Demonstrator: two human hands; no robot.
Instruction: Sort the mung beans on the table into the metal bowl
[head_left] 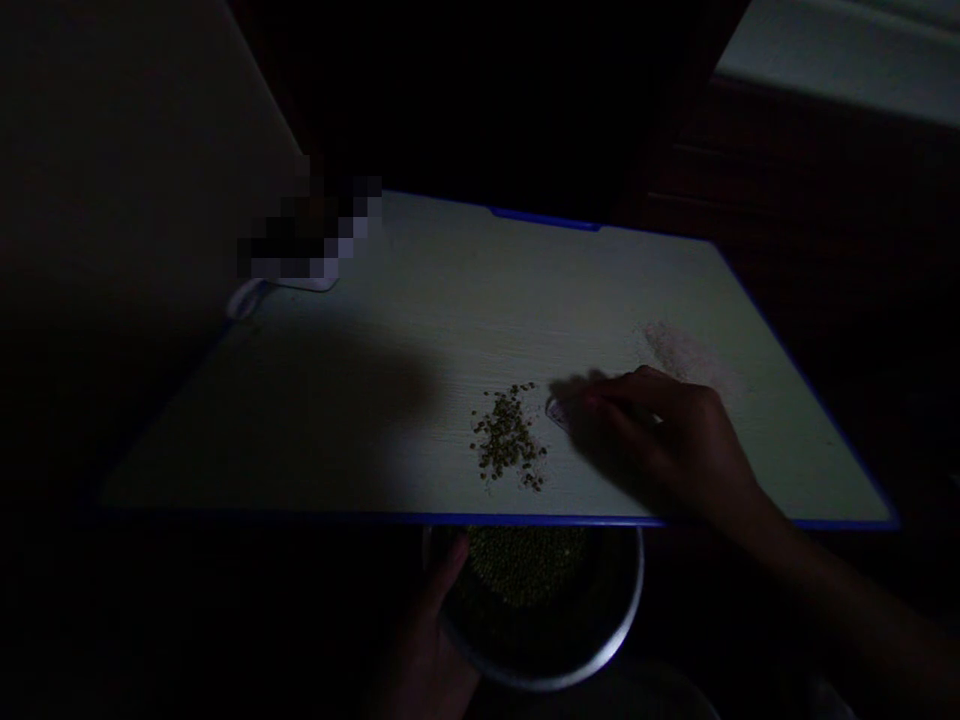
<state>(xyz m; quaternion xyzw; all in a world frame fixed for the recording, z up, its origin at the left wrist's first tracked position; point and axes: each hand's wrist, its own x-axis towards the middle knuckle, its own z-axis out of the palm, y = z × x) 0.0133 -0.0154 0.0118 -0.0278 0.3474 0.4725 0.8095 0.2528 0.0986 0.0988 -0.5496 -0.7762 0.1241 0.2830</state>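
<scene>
Holding bowl [602, 652] | left hand [437, 640] at rim | inside: small green beans [525, 565]

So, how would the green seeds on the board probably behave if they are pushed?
The green seeds will likely scatter, as they lie small and loose. They may roll, since they look rounded. Past the blue edge, some might drop toward the bowl below.

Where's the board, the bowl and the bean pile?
Board [465, 320]: head view, on a bare part near the middle of its top.
Bowl [601, 654]: head view, on the shiny rim, lower right.
Bean pile [505, 437]: head view, in the middle.
</scene>
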